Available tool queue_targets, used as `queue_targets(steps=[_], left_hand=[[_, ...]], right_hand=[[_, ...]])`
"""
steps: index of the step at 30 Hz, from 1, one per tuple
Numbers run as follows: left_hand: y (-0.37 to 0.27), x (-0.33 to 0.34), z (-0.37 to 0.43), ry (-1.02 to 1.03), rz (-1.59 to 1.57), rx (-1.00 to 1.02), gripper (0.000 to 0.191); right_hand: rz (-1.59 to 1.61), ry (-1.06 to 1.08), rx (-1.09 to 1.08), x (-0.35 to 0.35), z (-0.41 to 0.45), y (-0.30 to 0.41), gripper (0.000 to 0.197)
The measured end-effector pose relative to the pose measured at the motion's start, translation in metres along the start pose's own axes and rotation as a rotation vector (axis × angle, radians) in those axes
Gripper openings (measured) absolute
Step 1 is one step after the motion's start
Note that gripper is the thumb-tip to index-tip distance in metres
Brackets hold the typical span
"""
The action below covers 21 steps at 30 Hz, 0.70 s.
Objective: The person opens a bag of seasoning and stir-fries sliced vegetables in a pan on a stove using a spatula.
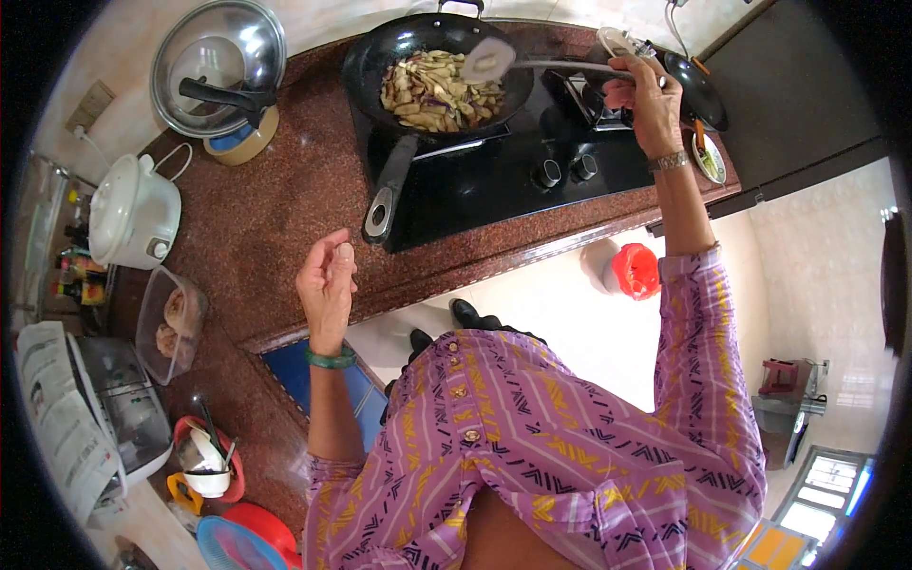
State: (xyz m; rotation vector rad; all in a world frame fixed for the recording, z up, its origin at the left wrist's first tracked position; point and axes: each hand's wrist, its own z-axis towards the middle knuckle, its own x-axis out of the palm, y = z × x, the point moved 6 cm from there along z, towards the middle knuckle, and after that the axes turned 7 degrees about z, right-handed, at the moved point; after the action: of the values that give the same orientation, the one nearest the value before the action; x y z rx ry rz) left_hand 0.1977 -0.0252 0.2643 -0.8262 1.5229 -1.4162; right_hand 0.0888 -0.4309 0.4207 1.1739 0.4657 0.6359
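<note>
My right hand (645,100) grips the handle of a long metal spatula (556,65). Its blurred head is above the right part of a black wok (367,78). Sliced, cooked-looking pieces that resemble eggplant (438,92) lie in the wok, which stands over the left side of a black glass gas hob (477,189). The wok's long handle (388,192) points toward me. Loosely curled, my left hand (331,285) hovers near the counter's front edge, just left of that handle's end, with nothing visible in it.
A glass lid (214,60) leans at the back left. Along the left stand a white electric pot (135,210), a plastic box with food (171,324) and a bowl with utensils (206,481). A small black pan (695,89) leans right of the hob, behind a plate (709,160). A red-lined bin (634,271) stands on the floor.
</note>
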Motion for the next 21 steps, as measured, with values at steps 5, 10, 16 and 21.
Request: queue_targets(steps=[5, 10, 16, 21], left_hand=[[0.003, 0.005, -0.002, -0.036, 0.039, -0.030, 0.032], [0.003, 0.014, -0.001, 0.009, -0.020, 0.012, 0.033], [-0.018, 0.025, 0.015, -0.032, -0.003, 0.003, 0.038], [-0.038, 0.060, 0.035, 0.115, 0.092, -0.065, 0.044]], right_hand=[[-0.291, 0.374, -0.229, 0.052, -0.042, -0.008, 0.025], [-0.547, 0.606, -0.343, 0.058, -0.085, -0.052, 0.032], [-0.649, 0.511, -0.052, 0.039, -0.077, -0.082, 0.039], [-0.939, 0.298, -0.188, 0.039, -0.057, -0.096, 0.029]])
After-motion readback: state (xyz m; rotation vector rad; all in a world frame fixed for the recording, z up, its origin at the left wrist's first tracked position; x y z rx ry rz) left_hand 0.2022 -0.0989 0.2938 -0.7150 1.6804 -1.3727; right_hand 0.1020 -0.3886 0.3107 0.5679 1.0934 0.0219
